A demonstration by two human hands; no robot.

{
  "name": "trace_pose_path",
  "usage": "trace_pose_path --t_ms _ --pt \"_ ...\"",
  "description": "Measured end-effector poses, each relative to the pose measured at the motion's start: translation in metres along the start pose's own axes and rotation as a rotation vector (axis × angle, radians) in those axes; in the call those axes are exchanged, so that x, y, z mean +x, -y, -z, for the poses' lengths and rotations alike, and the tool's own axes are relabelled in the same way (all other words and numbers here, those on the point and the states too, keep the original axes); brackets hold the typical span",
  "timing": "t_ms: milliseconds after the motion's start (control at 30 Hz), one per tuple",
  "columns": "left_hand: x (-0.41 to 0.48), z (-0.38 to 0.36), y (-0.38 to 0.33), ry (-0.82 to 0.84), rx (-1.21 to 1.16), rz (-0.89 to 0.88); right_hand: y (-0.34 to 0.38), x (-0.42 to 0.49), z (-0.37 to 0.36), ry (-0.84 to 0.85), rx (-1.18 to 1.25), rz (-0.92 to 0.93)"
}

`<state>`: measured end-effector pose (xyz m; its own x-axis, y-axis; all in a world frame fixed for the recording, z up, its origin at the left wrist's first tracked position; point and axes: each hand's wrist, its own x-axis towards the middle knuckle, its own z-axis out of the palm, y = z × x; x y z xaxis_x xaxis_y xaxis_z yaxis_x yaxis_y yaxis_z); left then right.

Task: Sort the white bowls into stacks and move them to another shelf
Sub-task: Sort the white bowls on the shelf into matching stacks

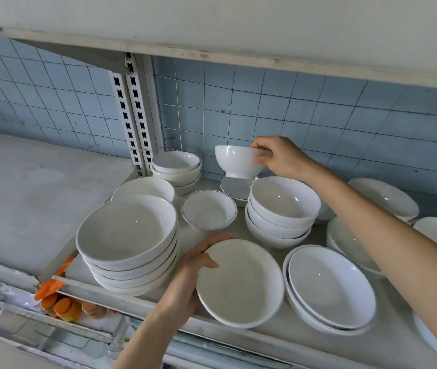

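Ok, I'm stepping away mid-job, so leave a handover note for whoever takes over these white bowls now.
Left hand grips a shallow white ceramic dish at the front edge of the shelf.
Right hand: fingers pinch the rim of a small deep white footed bowl at the back.
Done: a tall stack of wide white bowls, a three-bowl stack and a pair of shallow dishes stand sorted.
Left: a loose line-rimmed white bowl, both held pieces, then moving the stacks to another shelf.

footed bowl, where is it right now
Head view, centre back: the right hand pinches the footed bowl by its rim, above a small plate near the tiled wall.
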<state>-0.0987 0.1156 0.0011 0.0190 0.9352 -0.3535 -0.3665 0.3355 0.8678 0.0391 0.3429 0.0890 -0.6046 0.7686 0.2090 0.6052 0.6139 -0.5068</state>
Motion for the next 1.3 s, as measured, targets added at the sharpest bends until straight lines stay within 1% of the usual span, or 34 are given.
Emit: trace_pose_path --t_ms 267,567,767,967,1133,1300 --pt "-0.002 -0.004 -0.001 -0.039 0.014 -0.011 0.011 -0.039 0.027 -0.135 0.031 0.063" --pt "-0.005 -0.006 0.001 -0.049 0.01 -0.029 0.017 -0.107 0.038 -0.247 0.031 0.016" --pt "-0.004 -0.007 0.001 -0.082 0.033 -0.03 0.009 -0.133 0.027 -0.254 -0.004 0.006" --pt "-0.004 -0.006 0.001 -0.058 0.034 -0.047 0.008 -0.142 0.014 -0.322 -0.003 0.016" --pt "-0.006 -0.006 0.001 -0.049 0.026 -0.06 0.001 -0.143 0.003 -0.341 -0.02 -0.011" --pt "-0.006 -0.007 0.001 -0.05 0.038 -0.054 -0.002 -0.147 -0.005 -0.332 -0.067 0.012"
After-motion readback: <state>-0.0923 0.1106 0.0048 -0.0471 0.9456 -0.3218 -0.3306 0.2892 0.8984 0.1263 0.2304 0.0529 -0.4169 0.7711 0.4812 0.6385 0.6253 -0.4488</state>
